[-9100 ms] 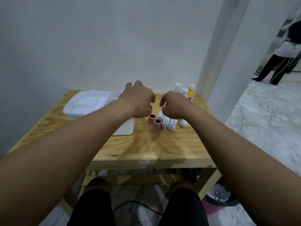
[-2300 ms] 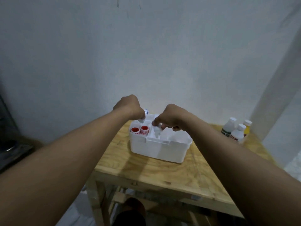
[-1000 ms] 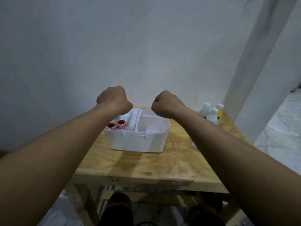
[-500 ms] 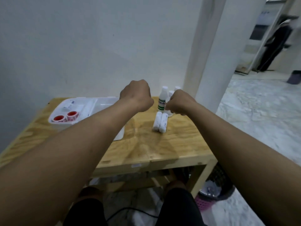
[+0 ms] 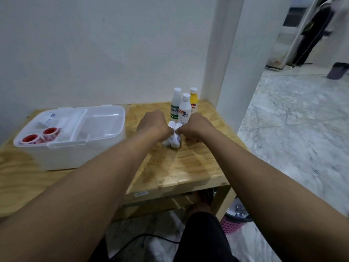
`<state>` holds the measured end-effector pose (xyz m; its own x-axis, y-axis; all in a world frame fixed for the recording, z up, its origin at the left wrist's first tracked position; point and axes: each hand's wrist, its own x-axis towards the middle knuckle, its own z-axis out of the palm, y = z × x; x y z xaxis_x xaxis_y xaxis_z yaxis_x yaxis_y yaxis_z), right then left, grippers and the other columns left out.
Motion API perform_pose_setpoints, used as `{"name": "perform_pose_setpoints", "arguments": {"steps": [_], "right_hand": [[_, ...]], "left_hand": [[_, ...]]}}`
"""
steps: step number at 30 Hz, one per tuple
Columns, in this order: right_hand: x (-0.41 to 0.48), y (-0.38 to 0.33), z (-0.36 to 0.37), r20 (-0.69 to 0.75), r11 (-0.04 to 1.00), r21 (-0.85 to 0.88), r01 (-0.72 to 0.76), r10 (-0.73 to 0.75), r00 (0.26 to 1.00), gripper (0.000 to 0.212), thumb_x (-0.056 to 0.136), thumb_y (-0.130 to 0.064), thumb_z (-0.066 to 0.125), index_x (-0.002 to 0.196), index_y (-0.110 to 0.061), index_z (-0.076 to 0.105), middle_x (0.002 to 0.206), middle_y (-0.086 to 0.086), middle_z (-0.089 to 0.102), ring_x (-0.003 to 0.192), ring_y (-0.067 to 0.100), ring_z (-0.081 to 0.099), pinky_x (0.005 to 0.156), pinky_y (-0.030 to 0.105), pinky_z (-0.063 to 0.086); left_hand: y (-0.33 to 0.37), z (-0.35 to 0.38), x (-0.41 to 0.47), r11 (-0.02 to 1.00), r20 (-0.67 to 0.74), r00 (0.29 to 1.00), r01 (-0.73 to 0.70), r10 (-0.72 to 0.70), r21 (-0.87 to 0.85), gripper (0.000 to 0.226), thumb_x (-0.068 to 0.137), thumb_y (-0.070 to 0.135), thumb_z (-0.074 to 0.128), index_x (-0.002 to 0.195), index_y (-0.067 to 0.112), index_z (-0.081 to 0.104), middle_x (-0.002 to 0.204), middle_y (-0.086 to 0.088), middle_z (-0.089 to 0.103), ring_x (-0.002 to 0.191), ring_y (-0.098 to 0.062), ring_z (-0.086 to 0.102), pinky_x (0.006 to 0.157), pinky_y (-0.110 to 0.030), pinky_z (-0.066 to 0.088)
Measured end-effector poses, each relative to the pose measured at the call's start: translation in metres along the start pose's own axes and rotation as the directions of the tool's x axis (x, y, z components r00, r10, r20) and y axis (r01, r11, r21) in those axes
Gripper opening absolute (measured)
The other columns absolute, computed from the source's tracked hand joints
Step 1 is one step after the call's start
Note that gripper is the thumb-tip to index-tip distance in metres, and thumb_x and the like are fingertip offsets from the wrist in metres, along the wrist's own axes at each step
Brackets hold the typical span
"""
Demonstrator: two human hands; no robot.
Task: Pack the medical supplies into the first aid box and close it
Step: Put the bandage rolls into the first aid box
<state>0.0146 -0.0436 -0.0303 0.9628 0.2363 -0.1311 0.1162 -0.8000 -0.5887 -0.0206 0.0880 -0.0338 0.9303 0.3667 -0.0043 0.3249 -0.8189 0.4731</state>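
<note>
Two white bandage rolls (image 5: 175, 139) lie side by side on the wooden table (image 5: 181, 167), right of the open white first aid box (image 5: 75, 143). My left hand (image 5: 154, 125) curls over the left roll and my right hand (image 5: 195, 127) over the right one, fingertips pinching their far ends. Inside the box's left compartment sit two red tape rolls (image 5: 31, 138) and a white item; its right compartment looks bare. A green-labelled bottle (image 5: 176, 105), a white 70% bottle (image 5: 184, 109) and a yellow bottle (image 5: 193, 100) stand just behind my hands.
A white pillar (image 5: 236, 72) rises at the table's right rear corner and a wall runs behind. The table's front edge is near my knees. A pink basket (image 5: 231, 225) and a cable lie on the floor below. A person (image 5: 311, 31) stands far right.
Both hands have dropped from above the table onto the two bandage rolls and closed on them. My view has tilted down and closer; box and bottles have not moved.
</note>
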Motion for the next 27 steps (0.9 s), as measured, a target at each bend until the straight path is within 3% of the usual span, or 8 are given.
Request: {"name": "perform_pose_setpoints", "arguments": {"steps": [3, 7, 12, 14, 17, 20, 27], "right_hand": [[0.002, -0.003, -0.001, 0.014, 0.999, 0.01, -0.04, 0.04, 0.999, 0.027, 0.081, -0.022, 0.066, 0.107, -0.012, 0.066, 0.084, 0.007, 0.07, 0.065, 0.02, 0.067, 0.056, 0.029, 0.052], [0.001, -0.008, -0.002, 0.044, 0.997, 0.012, -0.082, 0.081, 0.996, 0.024, 0.081, -0.015, 0.064, 0.104, -0.009, 0.065, 0.081, 0.009, 0.07, 0.062, 0.022, 0.065, 0.051, 0.026, 0.047], [0.001, -0.013, 0.003, 0.057, 0.994, 0.036, -0.105, 0.103, 0.993, 0.017, 0.082, -0.016, 0.066, 0.097, -0.007, 0.063, 0.098, 0.015, 0.074, 0.089, 0.028, 0.074, 0.071, 0.034, 0.056], [-0.002, -0.015, 0.004, 0.072, 0.995, 0.03, -0.098, 0.095, 0.993, 0.017, 0.084, -0.018, 0.068, 0.093, -0.005, 0.061, 0.099, 0.016, 0.073, 0.092, 0.03, 0.074, 0.071, 0.035, 0.055], [-0.009, -0.017, 0.001, 0.085, 0.995, 0.03, -0.091, 0.088, 0.993, 0.016, 0.084, -0.017, 0.07, 0.093, -0.007, 0.061, 0.085, 0.012, 0.069, 0.075, 0.026, 0.069, 0.063, 0.032, 0.053], [-0.018, -0.019, -0.007, 0.075, 0.996, 0.051, -0.072, 0.068, 0.995, 0.015, 0.08, -0.012, 0.071, 0.091, -0.008, 0.061, 0.077, 0.01, 0.065, 0.062, 0.022, 0.059, 0.05, 0.026, 0.044], [-0.043, -0.039, -0.037, 0.029, 0.992, 0.127, 0.025, -0.029, 0.999, 0.017, 0.073, -0.011, 0.072, 0.079, -0.011, 0.056, 0.069, 0.008, 0.06, 0.051, 0.019, 0.047, 0.047, 0.023, 0.033]], "left_hand": [[0.003, 0.001, 0.0, 0.999, 0.006, 0.999, 0.038, -0.039, 0.027, 0.031, 0.082, 0.033, 0.075, 0.074, 0.01, 0.056, 0.076, -0.006, 0.059, 0.066, -0.023, 0.056, 0.048, -0.029, 0.032], [0.006, -0.004, 0.0, 0.995, 0.033, 0.996, 0.084, -0.086, 0.061, 0.029, 0.084, 0.024, 0.074, 0.074, 0.012, 0.05, 0.077, -0.005, 0.055, 0.063, -0.019, 0.051, 0.047, -0.029, 0.032], [0.003, -0.011, -0.005, 0.991, 0.043, 0.992, 0.116, -0.119, 0.062, 0.027, 0.087, 0.021, 0.067, 0.074, 0.012, 0.046, 0.081, -0.006, 0.054, 0.065, -0.02, 0.051, 0.048, -0.03, 0.033], [0.002, -0.015, -0.009, 0.991, 0.038, 0.991, 0.124, -0.126, 0.055, 0.026, 0.089, 0.019, 0.064, 0.073, 0.011, 0.045, 0.081, -0.006, 0.053, 0.068, -0.021, 0.052, 0.048, -0.03, 0.033], [0.004, -0.024, -0.015, 0.992, 0.028, 0.992, 0.119, -0.12, 0.031, 0.024, 0.091, 0.017, 0.059, 0.073, 0.011, 0.044, 0.081, -0.006, 0.051, 0.078, -0.024, 0.061, 0.049, -0.029, 0.033], [0.009, -0.036, -0.023, 0.995, 0.018, 0.994, 0.103, -0.104, 0.011, 0.027, 0.095, 0.024, 0.053, 0.074, 0.01, 0.046, 0.078, -0.006, 0.052, 0.069, -0.022, 0.055, 0.052, -0.03, 0.036], [0.018, -0.081, -0.038, 0.995, -0.048, 0.995, 0.088, -0.09, -0.037, 0.03, 0.089, 0.026, 0.055, 0.065, 0.009, 0.049, 0.072, -0.007, 0.057, 0.058, -0.021, 0.053, 0.052, -0.028, 0.04]]}}
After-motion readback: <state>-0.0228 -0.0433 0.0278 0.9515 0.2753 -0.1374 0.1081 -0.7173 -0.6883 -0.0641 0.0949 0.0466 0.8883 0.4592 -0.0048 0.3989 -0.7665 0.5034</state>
